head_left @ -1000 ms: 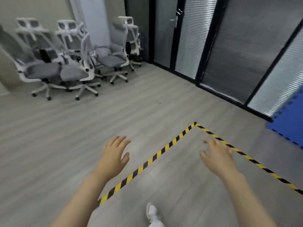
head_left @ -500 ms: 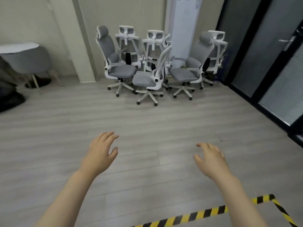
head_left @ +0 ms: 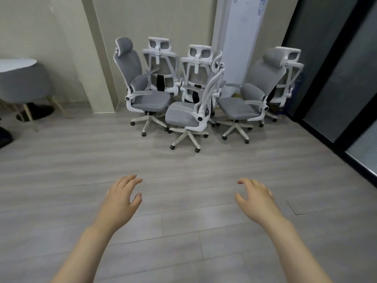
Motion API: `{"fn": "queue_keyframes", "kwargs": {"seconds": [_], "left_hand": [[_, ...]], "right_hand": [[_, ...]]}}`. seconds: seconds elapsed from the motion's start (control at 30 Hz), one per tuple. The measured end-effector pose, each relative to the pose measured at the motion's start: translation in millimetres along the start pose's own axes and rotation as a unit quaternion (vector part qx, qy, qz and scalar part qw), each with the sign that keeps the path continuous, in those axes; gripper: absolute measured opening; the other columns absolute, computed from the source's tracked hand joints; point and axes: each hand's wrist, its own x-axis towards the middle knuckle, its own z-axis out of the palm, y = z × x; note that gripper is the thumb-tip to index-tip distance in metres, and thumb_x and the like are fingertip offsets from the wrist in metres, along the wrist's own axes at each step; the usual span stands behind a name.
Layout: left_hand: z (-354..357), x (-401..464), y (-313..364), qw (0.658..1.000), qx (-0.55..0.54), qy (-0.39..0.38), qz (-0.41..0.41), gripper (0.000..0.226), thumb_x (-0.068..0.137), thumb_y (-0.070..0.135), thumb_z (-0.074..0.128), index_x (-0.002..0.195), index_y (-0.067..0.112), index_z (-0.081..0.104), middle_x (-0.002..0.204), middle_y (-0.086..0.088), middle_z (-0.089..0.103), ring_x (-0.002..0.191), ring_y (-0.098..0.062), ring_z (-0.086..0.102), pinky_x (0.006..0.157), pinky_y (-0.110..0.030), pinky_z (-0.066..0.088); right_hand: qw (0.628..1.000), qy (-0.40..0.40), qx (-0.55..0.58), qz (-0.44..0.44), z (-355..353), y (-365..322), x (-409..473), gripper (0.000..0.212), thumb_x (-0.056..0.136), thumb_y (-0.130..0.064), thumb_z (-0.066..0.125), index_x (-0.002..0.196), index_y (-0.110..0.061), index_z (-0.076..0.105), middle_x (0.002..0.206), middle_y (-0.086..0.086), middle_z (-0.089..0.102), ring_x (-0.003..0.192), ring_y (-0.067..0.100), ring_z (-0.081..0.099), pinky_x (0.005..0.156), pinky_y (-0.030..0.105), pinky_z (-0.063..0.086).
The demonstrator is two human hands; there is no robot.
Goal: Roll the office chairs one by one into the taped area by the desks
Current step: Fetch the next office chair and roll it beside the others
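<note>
Several grey-and-white office chairs stand bunched against the far wall. The nearest chair (head_left: 187, 117) faces left at the front of the group, with another chair (head_left: 142, 94) to its left and a third chair (head_left: 244, 103) to its right. More chairs stand behind them. My left hand (head_left: 122, 198) and my right hand (head_left: 256, 198) reach forward over the floor with relaxed fingers, holding nothing, well short of the chairs. The taped area is out of view.
A grey round stool or side table (head_left: 22, 82) with wooden legs stands at the left wall. A wall pillar (head_left: 100, 58) juts out left of the chairs. Dark glass partitions (head_left: 336, 78) run along the right. Grey plank floor (head_left: 183, 170) lies between me and the chairs.
The view has swung left and moved closer to the chairs. The yellow-black tape has dropped out of view. Both hands stay raised and empty.
</note>
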Motion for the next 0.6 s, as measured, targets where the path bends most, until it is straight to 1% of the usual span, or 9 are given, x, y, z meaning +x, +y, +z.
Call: {"fn": "queue_keyframes", "kwargs": {"seconds": [0.1, 0.2, 0.3, 0.37, 0.43, 0.5, 0.53, 0.6], "left_hand": [[11, 78, -3, 1.000, 0.016, -0.017, 0.017, 0.040, 0.092, 0.027, 0.058, 0.132, 0.022, 0.054, 0.144, 0.001, 0.046, 0.136, -0.022, 0.037, 0.110, -0.042, 0.032], [25, 151, -1, 0.999, 0.024, -0.030, 0.036, 0.041, 0.092, 0.035, 0.051, 0.131, 0.022, 0.054, 0.143, 0.001, 0.047, 0.135, -0.022, 0.039, 0.109, -0.043, 0.034], [42, 230, 7, 0.998, 0.026, -0.035, 0.052, 0.049, 0.086, 0.041, 0.043, 0.128, 0.021, 0.056, 0.141, 0.000, 0.049, 0.132, -0.024, 0.042, 0.107, -0.044, 0.036], [58, 286, 14, 0.997, 0.030, -0.026, 0.064, 0.046, 0.087, 0.039, 0.046, 0.127, 0.020, 0.057, 0.140, -0.002, 0.050, 0.132, -0.025, 0.042, 0.106, -0.045, 0.036], [77, 340, 23, 0.997, 0.025, -0.012, 0.068, 0.038, 0.091, 0.032, 0.055, 0.127, 0.020, 0.058, 0.141, -0.002, 0.050, 0.133, -0.025, 0.042, 0.106, -0.046, 0.036], [95, 395, 34, 0.997, 0.023, -0.012, 0.067, 0.037, 0.091, 0.027, 0.060, 0.127, 0.019, 0.058, 0.141, -0.002, 0.050, 0.133, -0.024, 0.041, 0.108, -0.045, 0.036], [103, 422, 41, 0.998, 0.023, -0.013, 0.063, 0.037, 0.090, 0.029, 0.059, 0.127, 0.019, 0.058, 0.141, -0.002, 0.051, 0.132, -0.024, 0.042, 0.108, -0.045, 0.035], [117, 474, 56, 0.998, 0.017, -0.016, 0.054, 0.043, 0.088, 0.038, 0.050, 0.125, 0.019, 0.059, 0.139, -0.003, 0.052, 0.131, -0.024, 0.044, 0.108, -0.043, 0.036]], "right_hand": [[1.000, 0.019, 0.001, 0.008, -12, 3, 71, 0.044, 0.093, -0.034, 0.051, 0.136, -0.023, 0.046, 0.139, 0.001, 0.049, 0.131, 0.024, 0.040, 0.110, 0.038, 0.027], [1.000, 0.009, -0.001, 0.025, -17, 15, 135, 0.044, 0.093, -0.034, 0.052, 0.136, -0.023, 0.046, 0.138, 0.002, 0.050, 0.130, 0.024, 0.041, 0.109, 0.038, 0.028], [0.999, 0.009, -0.007, 0.037, -24, 31, 207, 0.046, 0.092, -0.037, 0.052, 0.136, -0.024, 0.046, 0.138, 0.002, 0.050, 0.130, 0.025, 0.041, 0.107, 0.038, 0.028], [0.999, 0.026, 0.003, 0.042, -30, 46, 260, 0.045, 0.092, -0.035, 0.054, 0.135, -0.023, 0.047, 0.137, 0.003, 0.050, 0.130, 0.026, 0.041, 0.108, 0.038, 0.028], [0.998, 0.042, 0.009, 0.048, -37, 62, 313, 0.044, 0.092, -0.034, 0.054, 0.134, -0.021, 0.048, 0.137, 0.004, 0.051, 0.131, 0.027, 0.041, 0.109, 0.039, 0.028], [0.997, 0.045, 0.016, 0.055, -44, 77, 368, 0.044, 0.093, -0.034, 0.054, 0.134, -0.022, 0.048, 0.139, 0.004, 0.049, 0.132, 0.026, 0.040, 0.109, 0.039, 0.029], [0.997, 0.040, 0.018, 0.057, -49, 83, 397, 0.044, 0.093, -0.035, 0.053, 0.134, -0.022, 0.047, 0.140, 0.003, 0.049, 0.132, 0.026, 0.040, 0.108, 0.039, 0.029], [0.998, 0.029, 0.017, 0.050, -59, 92, 455, 0.043, 0.093, -0.035, 0.053, 0.134, -0.023, 0.047, 0.140, 0.002, 0.048, 0.131, 0.025, 0.040, 0.108, 0.038, 0.029]]}}
